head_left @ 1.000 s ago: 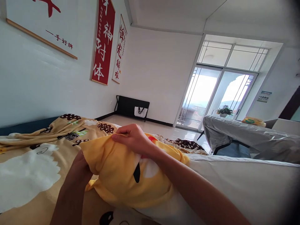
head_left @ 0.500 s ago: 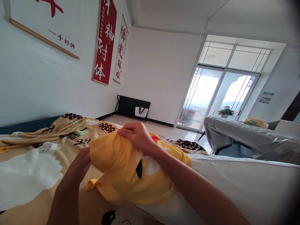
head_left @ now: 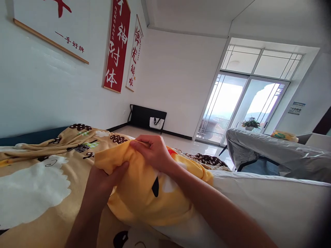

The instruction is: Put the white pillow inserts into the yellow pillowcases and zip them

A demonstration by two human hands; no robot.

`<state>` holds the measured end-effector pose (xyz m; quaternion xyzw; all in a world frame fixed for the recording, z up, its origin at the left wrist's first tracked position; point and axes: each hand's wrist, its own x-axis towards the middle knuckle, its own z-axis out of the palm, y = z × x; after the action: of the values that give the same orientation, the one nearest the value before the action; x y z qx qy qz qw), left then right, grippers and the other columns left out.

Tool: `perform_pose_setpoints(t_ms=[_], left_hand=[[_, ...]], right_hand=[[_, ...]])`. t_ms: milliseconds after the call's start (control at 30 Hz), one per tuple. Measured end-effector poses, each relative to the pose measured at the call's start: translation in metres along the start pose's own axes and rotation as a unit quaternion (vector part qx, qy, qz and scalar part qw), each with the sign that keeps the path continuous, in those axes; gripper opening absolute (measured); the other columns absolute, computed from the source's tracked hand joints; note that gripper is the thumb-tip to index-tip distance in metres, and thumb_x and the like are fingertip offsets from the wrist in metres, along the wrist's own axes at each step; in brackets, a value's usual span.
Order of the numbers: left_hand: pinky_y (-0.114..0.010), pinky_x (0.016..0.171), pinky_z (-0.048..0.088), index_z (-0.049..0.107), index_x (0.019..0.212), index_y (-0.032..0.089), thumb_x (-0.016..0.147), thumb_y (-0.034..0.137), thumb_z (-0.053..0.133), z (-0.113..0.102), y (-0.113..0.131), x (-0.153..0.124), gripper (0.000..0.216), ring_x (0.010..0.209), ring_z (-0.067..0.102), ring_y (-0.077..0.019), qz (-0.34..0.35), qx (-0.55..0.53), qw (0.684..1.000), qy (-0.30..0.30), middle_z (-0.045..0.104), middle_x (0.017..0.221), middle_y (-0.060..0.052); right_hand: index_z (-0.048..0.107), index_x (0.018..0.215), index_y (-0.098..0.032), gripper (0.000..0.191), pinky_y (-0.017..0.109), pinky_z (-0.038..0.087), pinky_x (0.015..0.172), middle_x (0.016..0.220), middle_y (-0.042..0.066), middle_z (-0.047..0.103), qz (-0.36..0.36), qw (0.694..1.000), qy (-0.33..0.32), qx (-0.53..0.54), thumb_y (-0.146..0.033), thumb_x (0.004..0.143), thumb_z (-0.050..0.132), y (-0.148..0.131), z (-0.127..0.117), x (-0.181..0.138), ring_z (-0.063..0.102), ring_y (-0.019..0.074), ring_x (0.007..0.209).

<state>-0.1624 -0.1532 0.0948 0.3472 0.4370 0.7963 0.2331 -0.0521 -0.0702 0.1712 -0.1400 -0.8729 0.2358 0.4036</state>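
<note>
A soft yellow printed cloth (head_left: 129,203) lies bunched in front of me, showing black, white and red cartoon patches and a sleeve-like end at its upper left. My left hand (head_left: 104,182) is closed on that end, its thumb on top and its other fingers hidden behind or inside the fabric. Along the cloth's upper edge, my right hand (head_left: 152,150) pinches a fold between thumb and fingers. Beneath the cloth spreads a tan blanket (head_left: 80,179) with a white sheep print and brown dotted shapes.
White bedding (head_left: 258,196) reaches to the right. Beyond it stands a table under a grey plastic cover (head_left: 269,141), with a yellow packet (head_left: 284,136) on top and a dark chair (head_left: 261,165) beside it. A black folded frame (head_left: 144,117) leans by the far wall, near glass doors (head_left: 232,106).
My left hand has moved right and up from the cloth's left side and now grips its end, thumb over the front. My right hand keeps its pinch nearly in place.
</note>
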Motion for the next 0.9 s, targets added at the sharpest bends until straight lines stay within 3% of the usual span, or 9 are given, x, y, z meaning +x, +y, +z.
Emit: perform_pose_setpoints(t_ms=[133, 233, 367, 467, 533, 567, 667, 800, 900], left_hand=[[-0.025, 0.058, 0.056, 0.071, 0.094, 0.012, 0.054, 0.04, 0.082, -0.004, 0.0, 0.006, 0.05, 0.074, 0.069, -0.0242, -0.041, -0.094, 0.995, -0.016, 0.073, 0.082, -0.009], [-0.025, 0.05, 0.053, 0.071, 0.086, 0.011, 0.053, 0.048, 0.082, -0.011, -0.001, 0.01, 0.05, 0.066, 0.067, -0.0239, -0.055, -0.038, 0.998, -0.006, 0.071, 0.072, -0.008], [-0.022, 0.048, 0.049, 0.068, 0.077, 0.014, 0.061, 0.048, 0.075, -0.012, 0.0, 0.004, 0.038, 0.061, 0.063, -0.0198, 0.007, 0.066, 0.998, 0.005, 0.067, 0.063, -0.004], [-0.023, 0.053, 0.051, 0.068, 0.081, 0.016, 0.067, 0.044, 0.068, -0.008, -0.002, 0.004, 0.031, 0.067, 0.063, -0.0195, 0.065, 0.069, 0.995, 0.039, 0.067, 0.068, -0.003], [-0.024, 0.054, 0.05, 0.066, 0.074, 0.016, 0.068, 0.045, 0.066, -0.007, -0.009, 0.011, 0.03, 0.066, 0.062, -0.0193, 0.096, 0.086, 0.987, 0.095, 0.065, 0.065, -0.003], [-0.024, 0.051, 0.048, 0.064, 0.069, 0.015, 0.068, 0.047, 0.066, -0.007, -0.014, 0.016, 0.031, 0.062, 0.06, -0.0184, 0.104, 0.101, 0.982, 0.121, 0.062, 0.06, -0.002], [-0.024, 0.045, 0.043, 0.057, 0.059, 0.016, 0.069, 0.052, 0.064, -0.008, -0.029, 0.029, 0.038, 0.051, 0.052, -0.0154, 0.105, 0.127, 0.973, 0.161, 0.053, 0.05, 0.0], [-0.023, 0.045, 0.044, 0.059, 0.062, 0.015, 0.066, 0.054, 0.065, -0.007, -0.03, 0.032, 0.04, 0.056, 0.055, -0.0161, 0.085, 0.103, 0.977, 0.166, 0.058, 0.056, -0.002], [-0.022, 0.046, 0.046, 0.064, 0.071, 0.014, 0.057, 0.047, 0.073, -0.008, -0.019, 0.026, 0.037, 0.061, 0.059, -0.0176, 0.038, 0.078, 0.985, 0.147, 0.064, 0.064, -0.003]], right_hand=[[0.056, 0.059, -0.016, 0.036, 0.02, 0.027, 0.057, 0.055, -0.006, 0.037, -0.012, 0.995, -0.013, -0.094, -0.039, 0.087, 0.055, 0.0, -0.003, -0.001, 0.032, 0.0069, 0.058], [0.051, 0.057, -0.017, 0.037, 0.021, 0.026, 0.055, 0.054, -0.006, 0.037, -0.058, 0.987, -0.008, -0.149, -0.036, 0.089, 0.053, -0.002, -0.006, -0.003, 0.031, 0.0069, 0.056], [0.048, 0.058, -0.018, 0.04, 0.022, 0.027, 0.057, 0.057, -0.004, 0.041, -0.107, 0.975, 0.011, -0.194, -0.036, 0.093, 0.047, -0.006, -0.007, -0.006, 0.033, 0.0076, 0.056], [0.058, 0.071, -0.018, 0.032, 0.022, 0.033, 0.063, 0.068, -0.002, 0.054, -0.108, 0.971, -0.028, -0.209, -0.036, 0.094, 0.046, -0.009, -0.01, -0.008, 0.045, 0.0092, 0.064], [0.062, 0.098, -0.019, 0.023, 0.023, 0.038, 0.073, 0.091, 0.002, 0.063, -0.084, 0.97, -0.076, -0.213, -0.038, 0.093, 0.049, -0.008, -0.017, -0.01, 0.053, 0.0123, 0.079], [0.059, 0.112, -0.02, 0.028, 0.026, 0.039, 0.078, 0.101, 0.004, 0.064, -0.063, 0.969, -0.096, -0.22, -0.038, 0.092, 0.051, -0.007, -0.024, -0.013, 0.054, 0.0142, 0.086], [0.049, 0.13, -0.024, 0.045, 0.032, 0.039, 0.085, 0.102, 0.004, 0.064, 0.026, 0.957, -0.137, -0.255, -0.045, 0.091, 0.051, 0.003, -0.053, -0.024, 0.053, 0.0196, 0.096], [0.06, 0.105, -0.021, 0.045, 0.031, 0.041, 0.071, 0.085, 0.004, 0.062, 0.147, 0.918, -0.252, -0.27, -0.06, 0.089, 0.045, 0.016, -0.101, -0.044, 0.053, 0.0191, 0.081], [0.057, 0.083, -0.018, 0.047, 0.028, 0.04, 0.065, 0.081, 0.003, 0.056, 0.175, 0.897, -0.305, -0.267, -0.063, 0.088, 0.044, 0.023, -0.121, -0.057, 0.049, 0.0156, 0.072]])
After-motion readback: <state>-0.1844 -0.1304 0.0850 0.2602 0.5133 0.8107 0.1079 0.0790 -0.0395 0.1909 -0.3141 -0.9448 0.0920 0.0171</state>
